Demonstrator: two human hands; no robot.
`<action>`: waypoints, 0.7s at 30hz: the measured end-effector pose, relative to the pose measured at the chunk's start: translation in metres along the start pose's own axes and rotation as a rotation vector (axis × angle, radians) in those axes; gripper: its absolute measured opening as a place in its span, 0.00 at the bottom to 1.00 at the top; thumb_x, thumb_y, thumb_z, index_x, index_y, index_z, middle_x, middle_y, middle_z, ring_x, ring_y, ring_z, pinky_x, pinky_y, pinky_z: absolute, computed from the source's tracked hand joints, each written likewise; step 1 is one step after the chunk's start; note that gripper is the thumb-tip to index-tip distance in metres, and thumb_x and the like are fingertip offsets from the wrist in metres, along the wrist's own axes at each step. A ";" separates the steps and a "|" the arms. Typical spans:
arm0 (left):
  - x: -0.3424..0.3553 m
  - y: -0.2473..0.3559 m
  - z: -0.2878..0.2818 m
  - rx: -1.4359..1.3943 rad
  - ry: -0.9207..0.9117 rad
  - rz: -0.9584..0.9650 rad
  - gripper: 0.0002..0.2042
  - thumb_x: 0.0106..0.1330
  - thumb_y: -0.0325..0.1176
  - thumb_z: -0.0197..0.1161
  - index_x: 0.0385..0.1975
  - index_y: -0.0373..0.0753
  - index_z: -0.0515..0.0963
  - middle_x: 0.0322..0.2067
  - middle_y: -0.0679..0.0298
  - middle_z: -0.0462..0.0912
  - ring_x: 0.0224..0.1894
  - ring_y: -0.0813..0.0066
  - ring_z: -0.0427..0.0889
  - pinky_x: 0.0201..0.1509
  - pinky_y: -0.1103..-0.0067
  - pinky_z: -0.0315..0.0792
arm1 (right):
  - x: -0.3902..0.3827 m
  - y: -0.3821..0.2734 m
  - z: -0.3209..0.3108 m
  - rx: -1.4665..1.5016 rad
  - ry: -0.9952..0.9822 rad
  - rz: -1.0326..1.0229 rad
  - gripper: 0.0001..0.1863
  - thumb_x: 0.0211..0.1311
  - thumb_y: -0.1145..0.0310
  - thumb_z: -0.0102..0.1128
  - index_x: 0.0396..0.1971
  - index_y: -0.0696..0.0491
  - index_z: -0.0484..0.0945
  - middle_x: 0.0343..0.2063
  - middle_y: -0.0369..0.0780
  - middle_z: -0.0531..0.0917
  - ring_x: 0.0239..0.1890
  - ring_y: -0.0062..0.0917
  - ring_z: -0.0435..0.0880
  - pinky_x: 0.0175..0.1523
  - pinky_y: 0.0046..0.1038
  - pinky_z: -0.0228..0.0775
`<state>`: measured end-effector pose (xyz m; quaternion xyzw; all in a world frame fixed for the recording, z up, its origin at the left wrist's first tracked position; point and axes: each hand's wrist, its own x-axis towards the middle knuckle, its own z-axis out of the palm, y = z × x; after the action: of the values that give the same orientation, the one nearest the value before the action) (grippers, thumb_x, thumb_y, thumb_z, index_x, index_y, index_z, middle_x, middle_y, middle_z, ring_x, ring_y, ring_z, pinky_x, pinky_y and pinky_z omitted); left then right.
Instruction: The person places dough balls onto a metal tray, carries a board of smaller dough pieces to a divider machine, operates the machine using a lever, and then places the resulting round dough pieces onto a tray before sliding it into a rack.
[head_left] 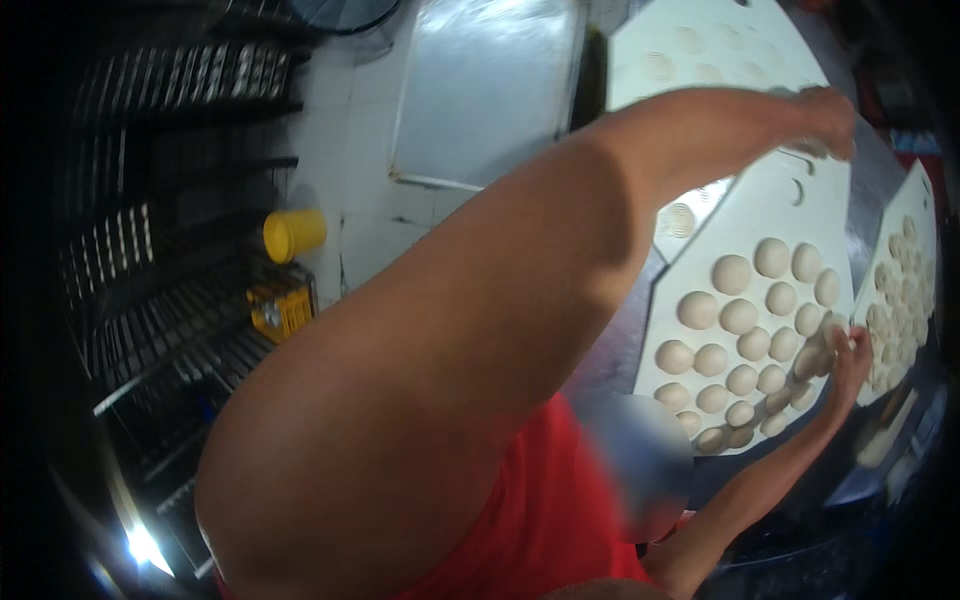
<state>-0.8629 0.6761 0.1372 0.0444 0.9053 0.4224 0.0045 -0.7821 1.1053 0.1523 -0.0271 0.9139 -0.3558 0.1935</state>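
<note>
A white board [735, 205] with tapered ends bears several rows of pale dough balls [738, 317]. At its right edge, the fingers of my right hand [853, 358] are closed round a dough ball [833, 326]. My left arm stretches across the middle to the board's far end, where my left hand [828, 118] is bent downward with its fingers curled. A pale thing shows under those fingers, too small to make out. Beyond lies another white board [640, 88] with faint, ringed round shapes [688, 40], partly covered by my forearm.
A third white board [925, 215] with crowded dough balls stands at the right. Beneath the boards is a metal table [870, 205]. A metal sheet [480, 90] lies to the far left of them. Dark racks [180, 170], a yellow bucket [294, 235] and a yellow crate [281, 312] stand at the left.
</note>
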 end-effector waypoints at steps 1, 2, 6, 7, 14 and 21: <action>-0.031 0.012 -0.008 -0.079 0.112 -0.034 0.23 0.42 0.48 0.72 0.39 0.46 0.87 0.43 0.52 0.86 0.46 0.59 0.84 0.51 0.67 0.77 | -0.007 -0.010 0.000 0.064 0.070 -0.059 0.14 0.60 0.67 0.69 0.44 0.54 0.79 0.33 0.32 0.78 0.32 0.14 0.71 0.35 0.19 0.60; -0.066 0.019 -0.015 -0.137 0.225 0.010 0.23 0.43 0.49 0.72 0.39 0.46 0.87 0.43 0.51 0.86 0.47 0.58 0.84 0.52 0.67 0.77 | -0.020 -0.020 -0.004 0.081 0.193 -0.053 0.15 0.61 0.67 0.69 0.45 0.55 0.78 0.34 0.32 0.78 0.33 0.14 0.71 0.35 0.19 0.60; -0.230 -0.017 -0.078 -0.270 0.545 0.089 0.23 0.48 0.50 0.76 0.42 0.43 0.86 0.40 0.52 0.86 0.44 0.62 0.85 0.51 0.70 0.77 | -0.071 -0.111 0.024 0.218 0.313 -0.001 0.19 0.63 0.68 0.69 0.51 0.58 0.77 0.37 0.35 0.80 0.37 0.18 0.76 0.41 0.21 0.67; -0.278 -0.037 -0.095 -0.339 0.476 -0.042 0.22 0.51 0.48 0.77 0.42 0.41 0.86 0.38 0.55 0.86 0.42 0.66 0.84 0.49 0.72 0.77 | -0.085 -0.137 0.050 0.279 0.282 -0.108 0.18 0.64 0.69 0.67 0.51 0.59 0.77 0.40 0.38 0.82 0.43 0.22 0.80 0.50 0.24 0.73; -0.568 -0.201 -0.182 0.092 0.452 -0.921 0.21 0.55 0.45 0.75 0.44 0.39 0.84 0.37 0.58 0.87 0.40 0.69 0.85 0.46 0.74 0.77 | -0.165 -0.313 0.301 0.060 -0.268 -0.475 0.15 0.57 0.73 0.70 0.44 0.56 0.79 0.39 0.37 0.82 0.44 0.22 0.79 0.52 0.25 0.72; -0.630 -0.289 -0.179 -0.082 0.294 -0.912 0.21 0.56 0.46 0.73 0.44 0.38 0.84 0.41 0.55 0.86 0.42 0.62 0.85 0.49 0.71 0.77 | -0.197 -0.367 0.482 0.118 -0.589 -0.295 0.19 0.57 0.65 0.71 0.45 0.57 0.79 0.38 0.41 0.85 0.41 0.24 0.82 0.48 0.28 0.74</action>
<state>-0.2659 0.3016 0.0121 -0.4176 0.8062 0.4144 0.0628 -0.4532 0.5602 0.1369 -0.2494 0.7829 -0.4090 0.3969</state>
